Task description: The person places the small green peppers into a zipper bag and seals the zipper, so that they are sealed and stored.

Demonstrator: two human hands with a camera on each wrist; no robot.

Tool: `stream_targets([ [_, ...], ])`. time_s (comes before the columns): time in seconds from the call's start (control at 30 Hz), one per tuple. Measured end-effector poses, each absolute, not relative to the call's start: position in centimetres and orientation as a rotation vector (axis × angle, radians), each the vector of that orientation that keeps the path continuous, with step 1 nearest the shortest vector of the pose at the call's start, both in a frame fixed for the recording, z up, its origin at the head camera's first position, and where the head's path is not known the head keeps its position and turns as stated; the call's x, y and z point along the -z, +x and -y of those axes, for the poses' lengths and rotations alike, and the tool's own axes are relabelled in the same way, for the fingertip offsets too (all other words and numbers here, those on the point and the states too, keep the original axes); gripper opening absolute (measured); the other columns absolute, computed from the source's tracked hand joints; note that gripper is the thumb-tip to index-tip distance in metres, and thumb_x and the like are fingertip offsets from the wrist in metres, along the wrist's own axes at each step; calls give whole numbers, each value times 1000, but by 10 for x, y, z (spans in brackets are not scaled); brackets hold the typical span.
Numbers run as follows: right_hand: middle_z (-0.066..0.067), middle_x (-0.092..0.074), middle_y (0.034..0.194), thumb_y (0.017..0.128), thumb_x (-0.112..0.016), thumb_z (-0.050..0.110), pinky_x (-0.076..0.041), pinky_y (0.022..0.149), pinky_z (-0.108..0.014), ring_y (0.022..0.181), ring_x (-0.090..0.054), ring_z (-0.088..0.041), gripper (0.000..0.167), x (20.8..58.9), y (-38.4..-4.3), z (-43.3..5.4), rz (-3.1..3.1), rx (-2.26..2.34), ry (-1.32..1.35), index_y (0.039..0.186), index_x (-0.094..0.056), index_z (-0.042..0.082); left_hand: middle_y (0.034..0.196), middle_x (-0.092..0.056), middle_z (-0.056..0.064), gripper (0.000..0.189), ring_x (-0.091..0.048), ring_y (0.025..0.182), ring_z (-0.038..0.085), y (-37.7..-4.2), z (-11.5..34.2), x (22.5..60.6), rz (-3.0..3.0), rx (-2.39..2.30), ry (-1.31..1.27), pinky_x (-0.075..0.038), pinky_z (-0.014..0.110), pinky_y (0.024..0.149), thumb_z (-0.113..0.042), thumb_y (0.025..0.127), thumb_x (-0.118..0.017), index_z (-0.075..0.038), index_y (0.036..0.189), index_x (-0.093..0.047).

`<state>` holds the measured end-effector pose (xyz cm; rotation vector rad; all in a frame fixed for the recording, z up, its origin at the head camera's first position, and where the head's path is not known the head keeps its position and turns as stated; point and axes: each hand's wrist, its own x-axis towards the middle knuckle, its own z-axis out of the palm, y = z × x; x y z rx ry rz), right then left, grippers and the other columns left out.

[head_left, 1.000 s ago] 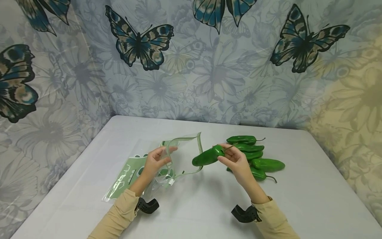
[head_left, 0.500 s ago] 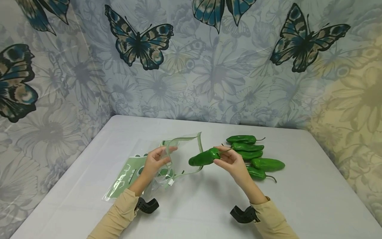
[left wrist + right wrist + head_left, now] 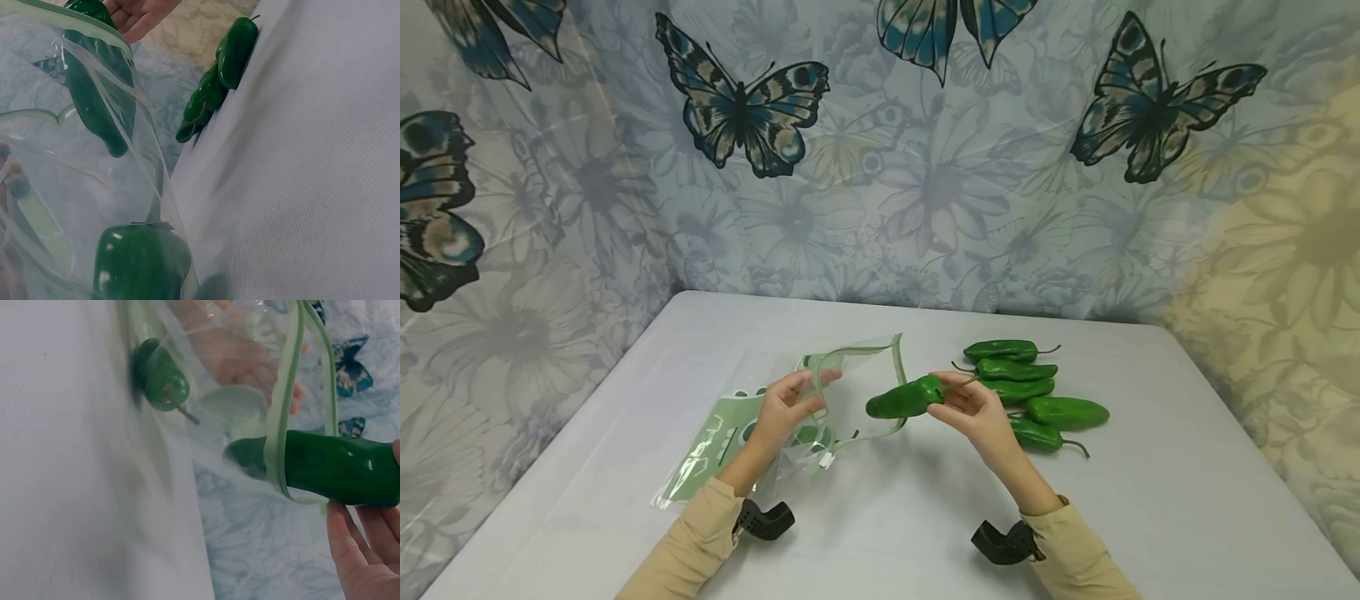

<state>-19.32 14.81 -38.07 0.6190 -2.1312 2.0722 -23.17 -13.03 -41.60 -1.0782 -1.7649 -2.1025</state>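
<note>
My left hand [image 3: 786, 408] holds a clear zip bag [image 3: 898, 362] by its mouth, which gapes toward the right with a pale green rim. Between the thumb and fingers of my right hand [image 3: 973, 412] is a green pepper [image 3: 902, 400], gripped near its stem end. Its tip is inside the bag mouth, as the right wrist view shows, with the green rim [image 3: 284, 406] around it. Another green pepper [image 3: 165, 381] lies inside the bag, seen through the plastic; the left wrist view shows this inner pepper [image 3: 140, 262] close up.
Several more green peppers [image 3: 1063, 412] lie in a loose group on the white table [image 3: 880, 533], right of my right hand. Under and left of my left forearm lies flat plastic packaging [image 3: 722, 442] with a green print. A butterfly-patterned backdrop [image 3: 940, 192] stands behind the table.
My right hand has moved left with the pepper, carrying its tip further through the bag mouth. My left hand and the bag stay nearly in place; the head view has shifted slightly.
</note>
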Motion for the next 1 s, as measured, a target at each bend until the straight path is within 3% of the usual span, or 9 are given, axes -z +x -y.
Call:
stream_targets([
  [0.3, -9, -54, 115, 80, -66, 0, -44, 84, -31, 97, -55, -17, 42, 382, -193, -146, 2138, -2094, 590, 119, -51, -8, 112, -60, 8, 38, -47, 113, 24, -229, 129, 413, 1760, 2148, -1023, -35, 33, 93, -20, 84, -63, 7, 110, -56],
  [1.0, -19, -49, 119, 78, -67, -1, -45, 83, -29, 94, -55, -14, 43, 383, -194, -143, 2187, -2097, 484, 118, -51, -9, 113, -60, 5, 38, -47, 113, 24, -231, 131, 415, 1754, 2160, -1037, -34, 33, 95, -24, 83, -64, 2, 110, -59],
])
